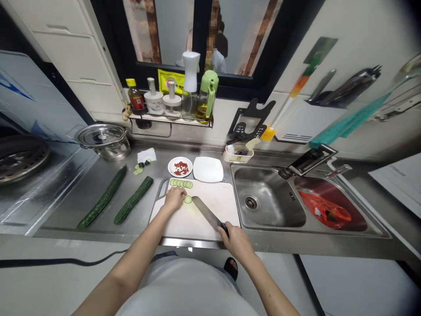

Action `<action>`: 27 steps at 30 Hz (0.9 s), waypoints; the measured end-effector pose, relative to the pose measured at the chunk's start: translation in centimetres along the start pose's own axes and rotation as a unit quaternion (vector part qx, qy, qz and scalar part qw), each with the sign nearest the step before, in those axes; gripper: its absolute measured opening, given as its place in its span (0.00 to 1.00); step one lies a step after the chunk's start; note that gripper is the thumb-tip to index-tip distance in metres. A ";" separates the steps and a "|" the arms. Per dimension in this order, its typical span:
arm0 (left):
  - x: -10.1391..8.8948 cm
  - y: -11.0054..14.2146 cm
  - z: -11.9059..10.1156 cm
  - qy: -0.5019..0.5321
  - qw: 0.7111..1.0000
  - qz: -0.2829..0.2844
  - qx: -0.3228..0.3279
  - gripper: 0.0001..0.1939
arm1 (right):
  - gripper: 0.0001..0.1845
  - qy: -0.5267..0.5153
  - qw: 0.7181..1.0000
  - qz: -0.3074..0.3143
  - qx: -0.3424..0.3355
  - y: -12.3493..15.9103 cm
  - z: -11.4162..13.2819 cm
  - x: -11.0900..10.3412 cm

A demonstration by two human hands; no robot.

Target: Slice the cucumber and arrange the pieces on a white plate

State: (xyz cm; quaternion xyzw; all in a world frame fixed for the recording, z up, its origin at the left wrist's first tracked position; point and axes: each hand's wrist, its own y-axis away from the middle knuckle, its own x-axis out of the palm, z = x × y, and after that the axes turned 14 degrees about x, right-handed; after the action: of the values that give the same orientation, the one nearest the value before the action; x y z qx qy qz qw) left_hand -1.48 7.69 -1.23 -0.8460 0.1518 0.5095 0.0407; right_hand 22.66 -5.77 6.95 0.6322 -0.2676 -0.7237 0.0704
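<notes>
Knife (208, 213) in right hand (237, 240); board (217, 199) beneath

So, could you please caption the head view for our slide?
Left hand near cucumber slices, right hand gripping a knife over a white board.

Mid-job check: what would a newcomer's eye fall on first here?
Probably the black-handled steel knife in the right hand, slanting over the white rectangular cutting board, its tip near the pale green cucumber piece by the left hand. Next, two long dark-green cucumbers left of the board, and the bright red plastic bag in the right-hand steel sink basin.
</notes>
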 end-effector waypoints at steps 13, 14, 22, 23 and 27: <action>-0.2 -0.3 -0.5 -0.008 0.999 -0.005 -0.032 0.10 | 0.18 0.065 0.998 0.010 -0.017 0.2 1.4 0.1; -0.2 -0.4 -0.5 -0.007 0.999 -0.005 -0.032 0.10 | 0.18 0.067 0.998 0.009 -0.017 0.2 1.5 0.1; 0.1 -0.7 -0.1 -0.004 0.999 0.003 -0.042 0.10 | 0.16 0.076 0.997 0.010 0.003 1.2 2.7 0.5; 0.2 -0.8 -0.1 -0.004 0.999 0.003 -0.042 0.10 | 0.16 0.079 0.997 0.012 0.003 1.3 2.8 0.5; 0.3 -0.9 0.0 -0.004 0.999 0.003 -0.042 0.11 | 0.15 0.092 0.996 0.008 -0.002 1.4 3.1 0.4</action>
State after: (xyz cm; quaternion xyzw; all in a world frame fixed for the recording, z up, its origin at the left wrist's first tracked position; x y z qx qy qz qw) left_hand -1.05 8.52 -1.59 -0.8446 0.1322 0.5187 0.0043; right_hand 19.30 -6.18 7.48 0.6935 -0.2638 -0.6626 0.1021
